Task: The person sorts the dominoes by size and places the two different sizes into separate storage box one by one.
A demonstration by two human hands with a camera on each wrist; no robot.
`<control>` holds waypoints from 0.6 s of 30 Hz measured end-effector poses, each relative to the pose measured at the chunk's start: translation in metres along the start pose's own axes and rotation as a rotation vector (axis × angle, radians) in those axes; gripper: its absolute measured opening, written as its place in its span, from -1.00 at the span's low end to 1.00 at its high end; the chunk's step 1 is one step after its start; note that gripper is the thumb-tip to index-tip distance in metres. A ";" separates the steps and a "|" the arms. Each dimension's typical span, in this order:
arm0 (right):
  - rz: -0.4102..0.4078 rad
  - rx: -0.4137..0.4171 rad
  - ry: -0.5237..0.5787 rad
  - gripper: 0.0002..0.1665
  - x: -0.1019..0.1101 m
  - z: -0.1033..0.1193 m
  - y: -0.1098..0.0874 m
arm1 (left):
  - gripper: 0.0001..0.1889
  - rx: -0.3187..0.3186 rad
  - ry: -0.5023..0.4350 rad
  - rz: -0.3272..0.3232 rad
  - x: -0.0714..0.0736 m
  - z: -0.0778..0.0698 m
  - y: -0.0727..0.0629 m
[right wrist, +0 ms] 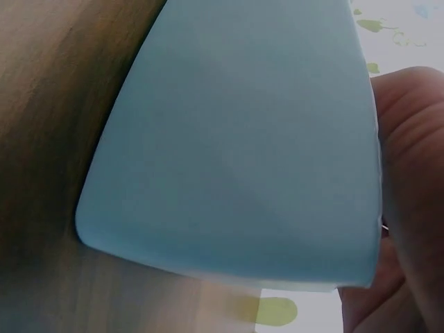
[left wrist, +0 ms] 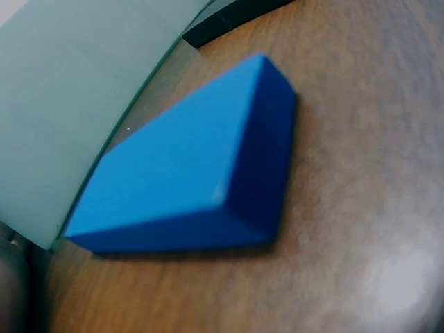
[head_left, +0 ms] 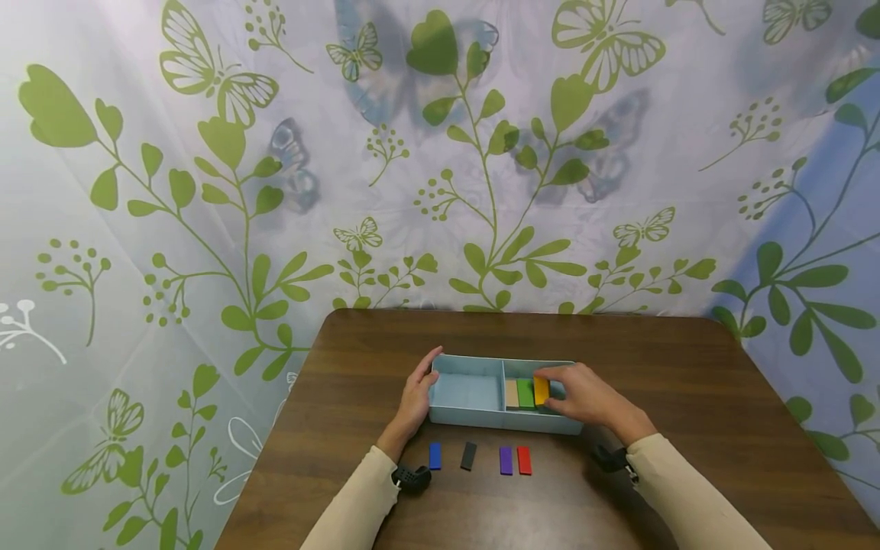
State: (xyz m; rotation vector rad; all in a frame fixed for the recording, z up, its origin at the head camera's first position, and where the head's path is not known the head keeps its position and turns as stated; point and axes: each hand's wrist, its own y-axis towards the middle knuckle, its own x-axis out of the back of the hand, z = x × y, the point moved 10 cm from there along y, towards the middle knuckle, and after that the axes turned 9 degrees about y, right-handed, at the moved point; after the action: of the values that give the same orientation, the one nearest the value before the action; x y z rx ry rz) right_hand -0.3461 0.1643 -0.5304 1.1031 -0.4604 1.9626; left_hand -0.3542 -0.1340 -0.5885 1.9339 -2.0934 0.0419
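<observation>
A light blue two-compartment box (head_left: 470, 418) sits on the table. My left hand (head_left: 415, 395) holds its left end, fingers along the outer wall and thumb over the rim. Over the right compartment, my right hand (head_left: 590, 391) pinches a yellow block (head_left: 541, 390) between thumb and fingers. Beside that block, a green block (head_left: 525, 394) and a beige block (head_left: 512, 394) lie side by side in the same compartment. The left compartment holds nothing. In the right wrist view, the box wall (right wrist: 236, 152) hides the blocks, and part of the right hand (right wrist: 416, 173) shows behind it.
In front of the box, a blue block (head_left: 435, 456), a black block (head_left: 469, 456), a purple block (head_left: 506, 461) and a red block (head_left: 525, 461) lie apart on the brown wooden table (head_left: 385, 336). A patterned curtain (head_left: 309, 229) hangs behind the table.
</observation>
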 end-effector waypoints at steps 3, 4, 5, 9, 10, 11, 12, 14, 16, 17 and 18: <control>0.011 -0.004 -0.002 -0.35 -0.002 0.000 0.004 | -0.44 -0.003 0.001 -0.005 0.000 -0.001 0.000; 0.015 -0.005 0.002 -0.35 -0.003 0.000 0.004 | -0.44 -0.004 -0.001 -0.006 0.000 -0.001 0.000; 0.019 -0.008 0.002 -0.36 -0.004 -0.001 0.005 | -0.44 -0.005 0.000 -0.005 0.000 -0.002 -0.001; 0.039 -0.015 0.005 -0.37 -0.008 -0.001 0.007 | -0.45 -0.003 -0.008 0.004 -0.002 -0.002 -0.002; 0.046 -0.017 0.003 -0.37 -0.009 -0.001 0.008 | -0.44 -0.004 -0.006 0.007 -0.002 -0.003 -0.002; 0.054 -0.021 0.000 -0.37 -0.009 -0.001 0.008 | -0.44 -0.006 -0.005 0.009 -0.002 -0.003 -0.002; 0.062 -0.022 -0.005 -0.37 -0.010 0.000 0.009 | -0.44 -0.011 -0.005 0.011 -0.002 -0.003 -0.002; 0.077 -0.017 -0.023 -0.38 -0.010 0.002 0.011 | -0.44 -0.038 0.003 0.010 -0.001 -0.005 -0.002; 0.090 -0.013 -0.044 -0.40 -0.011 0.004 0.013 | -0.45 -0.078 0.028 0.004 0.000 -0.006 -0.002; 0.096 -0.010 -0.054 -0.41 -0.011 0.004 0.014 | -0.45 -0.094 0.031 0.003 0.001 -0.007 -0.003; 0.100 -0.004 -0.065 -0.42 -0.011 0.005 0.014 | -0.45 -0.103 0.034 0.004 0.001 -0.008 -0.003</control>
State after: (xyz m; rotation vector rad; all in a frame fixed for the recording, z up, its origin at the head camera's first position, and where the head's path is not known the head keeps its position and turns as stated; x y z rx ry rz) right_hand -0.3518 0.1471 -0.5359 1.1637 -0.5639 2.0155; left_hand -0.3496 -0.1334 -0.5816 1.8566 -2.0360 -0.0324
